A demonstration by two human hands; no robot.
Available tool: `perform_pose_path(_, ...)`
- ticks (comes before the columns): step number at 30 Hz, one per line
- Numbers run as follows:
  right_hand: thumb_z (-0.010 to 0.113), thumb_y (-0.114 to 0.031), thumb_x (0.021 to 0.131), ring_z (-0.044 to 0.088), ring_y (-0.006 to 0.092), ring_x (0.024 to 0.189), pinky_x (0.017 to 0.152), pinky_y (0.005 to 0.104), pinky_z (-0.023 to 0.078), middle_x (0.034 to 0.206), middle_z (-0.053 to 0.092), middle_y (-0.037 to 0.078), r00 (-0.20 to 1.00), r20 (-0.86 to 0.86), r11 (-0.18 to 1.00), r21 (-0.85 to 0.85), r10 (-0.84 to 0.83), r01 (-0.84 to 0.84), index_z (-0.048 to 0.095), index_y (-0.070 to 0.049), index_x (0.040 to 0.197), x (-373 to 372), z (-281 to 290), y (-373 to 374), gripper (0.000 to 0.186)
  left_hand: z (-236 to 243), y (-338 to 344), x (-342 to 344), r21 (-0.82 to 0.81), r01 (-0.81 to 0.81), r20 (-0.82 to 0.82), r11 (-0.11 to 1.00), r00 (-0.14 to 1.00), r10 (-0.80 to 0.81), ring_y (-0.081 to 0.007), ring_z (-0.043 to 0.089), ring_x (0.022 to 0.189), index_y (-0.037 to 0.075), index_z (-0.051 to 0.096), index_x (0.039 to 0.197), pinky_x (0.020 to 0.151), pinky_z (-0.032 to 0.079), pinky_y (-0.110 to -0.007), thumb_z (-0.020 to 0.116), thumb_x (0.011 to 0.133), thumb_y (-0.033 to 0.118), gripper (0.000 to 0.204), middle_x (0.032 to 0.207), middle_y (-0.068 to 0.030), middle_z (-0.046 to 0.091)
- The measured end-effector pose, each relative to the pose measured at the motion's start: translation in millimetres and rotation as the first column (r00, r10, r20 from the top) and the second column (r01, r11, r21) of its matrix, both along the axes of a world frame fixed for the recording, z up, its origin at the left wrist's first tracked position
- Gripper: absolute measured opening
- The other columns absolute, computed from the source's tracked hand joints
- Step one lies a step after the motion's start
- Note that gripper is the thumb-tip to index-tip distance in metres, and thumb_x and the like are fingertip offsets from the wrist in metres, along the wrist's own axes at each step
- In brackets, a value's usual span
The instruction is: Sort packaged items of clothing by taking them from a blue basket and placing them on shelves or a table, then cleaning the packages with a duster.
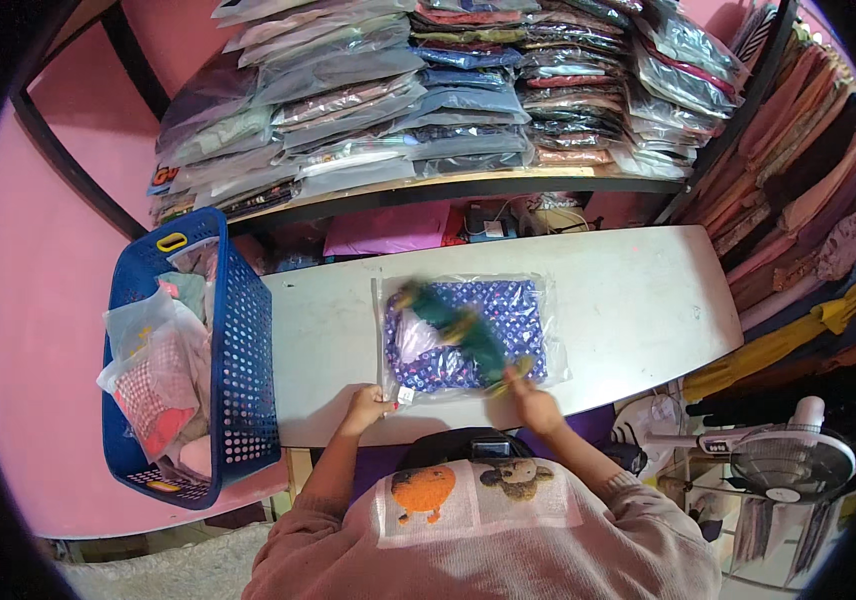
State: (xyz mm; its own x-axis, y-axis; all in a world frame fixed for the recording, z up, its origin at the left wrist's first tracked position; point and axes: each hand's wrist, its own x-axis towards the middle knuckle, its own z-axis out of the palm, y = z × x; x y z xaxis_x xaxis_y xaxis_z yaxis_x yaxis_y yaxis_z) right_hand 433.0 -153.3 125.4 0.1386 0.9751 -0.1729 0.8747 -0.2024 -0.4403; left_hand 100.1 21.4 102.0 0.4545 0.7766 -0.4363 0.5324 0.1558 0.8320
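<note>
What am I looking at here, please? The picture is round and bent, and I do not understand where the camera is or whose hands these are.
There is no machine here. A person wears a wide fisheye camera on the head, looking down, so straight edges bend near the rim. The forearms entering from the lower edge belong to that person.

In front is a white table. On it lies a clear plastic bag holding a folded purple patterned garment, with a green piece across it. The left hand grips the bag's near left corner. The right hand pinches its near edge at the green piece.

At the person's left stands a blue plastic basket with more bagged clothes. Behind the table, a shelf carries stacks of bagged garments. On the right hang folded fabrics, and a white fan stands below them.
</note>
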Motion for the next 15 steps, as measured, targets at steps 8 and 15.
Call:
perform_pose_path(8,0.046,-0.009,0.085,0.058,0.0393,0.078,0.068,0.0451,0.046,0.094,0.059,0.024,0.745,-0.025,0.715,0.257,-0.667,0.650,0.030,-0.011,0.136,106,4,-37,0.054,-1,-2,0,-0.235,0.106,0.116,0.966,0.990,-0.080,-0.0116,0.056,0.053,0.002,0.059,0.076,0.046,0.043,-0.025,0.073,0.068,0.005,0.017,0.065,-0.0043,0.061)
perform_pose_path(15,0.040,-0.011,0.087,0.060,0.0378,0.080,0.070,0.0445,0.049,0.100,0.057,0.022,0.973,-0.196,0.991,-0.021,0.123,-0.130,0.020,-0.021,0.140,-3,33,-7,0.057,7,17,-4,-0.427,0.112,-0.079,0.897,0.984,-0.160,-0.0121,0.058,0.060,0.004,0.061,0.091,0.053,0.048,-0.025,0.071,0.075,0.032,0.034,0.075,-0.0038,0.061)
